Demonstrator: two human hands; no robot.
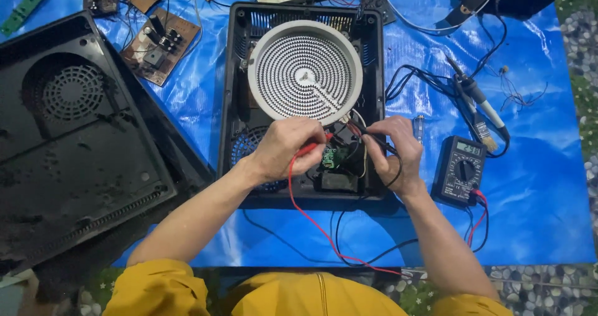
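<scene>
Left hand (288, 146) pinches red probe (309, 148), right hand (392, 151) pinches black probe (377, 140), both over the green board (329, 159); meter (460, 169) right of right hand.

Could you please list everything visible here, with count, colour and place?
tarp: one, blue, under everything
cooker base: one, black, centre
heating coil: one, white-rimmed, in the base
cover: one, black, left
circuit boards: several, brown, upper left
multimeter: one, black, right
soldering iron: one, upper right
brush: one, beside the multimeter
red probe: one, in left hand
black probe: one, in right hand
left hand: on base, gripping
right hand: on base, gripping
sleeves: yellow, bottom
</scene>
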